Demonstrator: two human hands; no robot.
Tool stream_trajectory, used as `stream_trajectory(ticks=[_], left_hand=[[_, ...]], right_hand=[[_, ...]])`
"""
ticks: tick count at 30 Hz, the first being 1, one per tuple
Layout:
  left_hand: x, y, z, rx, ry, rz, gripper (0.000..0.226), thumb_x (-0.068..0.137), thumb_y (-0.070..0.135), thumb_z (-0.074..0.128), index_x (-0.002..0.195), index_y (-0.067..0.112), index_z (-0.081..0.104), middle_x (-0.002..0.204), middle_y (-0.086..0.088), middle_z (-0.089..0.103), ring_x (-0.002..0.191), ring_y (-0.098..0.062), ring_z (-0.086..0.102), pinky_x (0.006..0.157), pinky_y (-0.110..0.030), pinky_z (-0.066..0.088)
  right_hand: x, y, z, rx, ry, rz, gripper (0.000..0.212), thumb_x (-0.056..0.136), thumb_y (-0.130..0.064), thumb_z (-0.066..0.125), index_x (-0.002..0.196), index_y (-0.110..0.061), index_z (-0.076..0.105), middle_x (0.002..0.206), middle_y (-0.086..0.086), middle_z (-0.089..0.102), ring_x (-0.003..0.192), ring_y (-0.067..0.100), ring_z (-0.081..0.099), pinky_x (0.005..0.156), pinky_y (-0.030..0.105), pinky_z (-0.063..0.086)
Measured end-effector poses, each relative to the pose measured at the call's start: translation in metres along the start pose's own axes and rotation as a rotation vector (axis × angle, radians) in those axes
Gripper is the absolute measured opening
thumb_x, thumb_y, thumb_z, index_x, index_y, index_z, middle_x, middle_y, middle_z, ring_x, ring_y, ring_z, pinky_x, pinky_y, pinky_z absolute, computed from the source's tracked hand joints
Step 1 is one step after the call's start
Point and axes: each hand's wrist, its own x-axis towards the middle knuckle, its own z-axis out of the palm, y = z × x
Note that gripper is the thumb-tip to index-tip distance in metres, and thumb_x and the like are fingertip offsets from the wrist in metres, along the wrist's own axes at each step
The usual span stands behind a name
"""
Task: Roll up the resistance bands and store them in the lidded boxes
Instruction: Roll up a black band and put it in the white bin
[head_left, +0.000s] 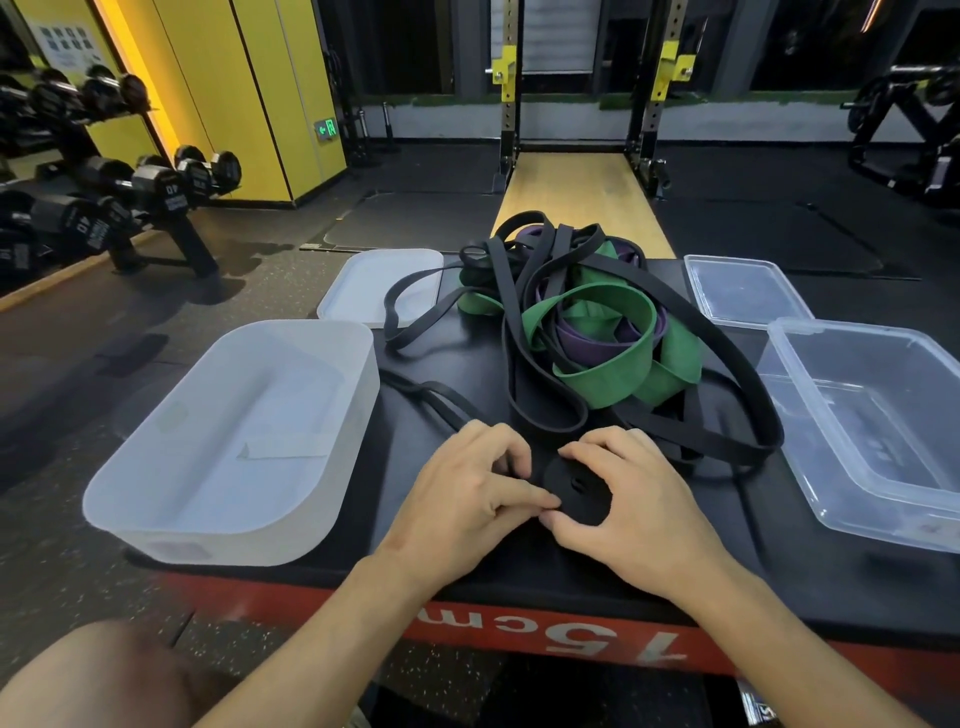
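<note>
Both hands clench a half-rolled black band coil (577, 491) at the near middle of the black platform (519, 569). The left hand (467, 486) pinches its edge and the right hand (631, 501) curls over it, so the fingers hide much of the coil. Behind it the tangled pile of bands (592, 332) cannot be counted. A frosted box (208, 540) stands to the left. The clear box (810, 447) on the right is cut off by the frame.

yellow panels (249, 93) on wall | floor (67, 571) dark speckled rubber | dumbbell rack (130, 187) left | squat rack (506, 104), wooden platform (571, 182) ahead
</note>
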Motion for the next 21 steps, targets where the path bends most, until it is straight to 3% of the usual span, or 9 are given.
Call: stream_trajectory(ticks=[3, 6, 9, 13, 21], left_hand=[[-0.0023, 0.0005, 0.0010, -0.073, -0.060, -0.055, 0.020, 0.097, 0.043, 0.063, 0.109, 0.040, 0.079, 0.104, 0.018, 0.051, 0.089, -0.005, 0.052, 0.071, -0.034, 0.052], [-0.0034, 0.0014, 0.0010, -0.093, -0.070, -0.048, 0.020, 0.096, 0.031, 0.065, 0.110, 0.037, 0.078, 0.110, 0.019, 0.054, 0.092, 0.002, 0.054, 0.075, -0.026, 0.053], [-0.0043, 0.0030, -0.0005, -0.063, -0.059, -0.045, 0.022, 0.095, 0.024, 0.068, 0.110, 0.038, 0.078, 0.111, 0.020, 0.058, 0.092, 0.004, 0.055, 0.070, -0.028, 0.055], [-0.0037, 0.0057, -0.0027, 0.035, -0.001, -0.039, 0.018, 0.095, 0.031, 0.070, 0.105, 0.043, 0.078, 0.108, 0.021, 0.062, 0.089, 0.001, 0.056, 0.059, -0.033, 0.052], [-0.0064, 0.0057, 0.0008, 0.018, 0.003, -0.048, 0.027, 0.087, 0.025, 0.064, 0.103, 0.039, 0.080, 0.101, 0.020, 0.062, 0.086, 0.000, 0.056, 0.063, -0.031, 0.055]], right_hand=[[-0.0009, 0.0013, -0.0025, 0.043, -0.036, -0.029, 0.070, 0.073, -0.065, 0.062, 0.134, -0.031, 0.063, 0.122, -0.029, 0.049, 0.120, -0.007, 0.041, 0.097, 0.007, 0.032], [-0.0016, 0.0002, -0.0050, 0.087, -0.054, -0.047, 0.067, 0.073, -0.053, 0.067, 0.137, -0.035, 0.057, 0.123, -0.034, 0.046, 0.124, -0.013, 0.037, 0.098, 0.001, 0.027], [-0.0023, -0.0003, -0.0059, 0.112, -0.065, -0.036, 0.066, 0.074, -0.044, 0.072, 0.137, -0.038, 0.052, 0.121, -0.036, 0.043, 0.122, -0.014, 0.039, 0.096, 0.002, 0.029], [-0.0036, -0.0006, -0.0032, 0.094, -0.052, -0.033, 0.062, 0.073, -0.049, 0.066, 0.132, -0.041, 0.051, 0.123, -0.030, 0.045, 0.120, -0.007, 0.044, 0.098, 0.013, 0.036], [-0.0037, -0.0021, -0.0020, 0.009, 0.004, -0.129, 0.041, 0.076, -0.053, 0.061, 0.110, -0.030, 0.058, 0.113, -0.025, 0.055, 0.112, -0.001, 0.047, 0.092, 0.015, 0.038]])
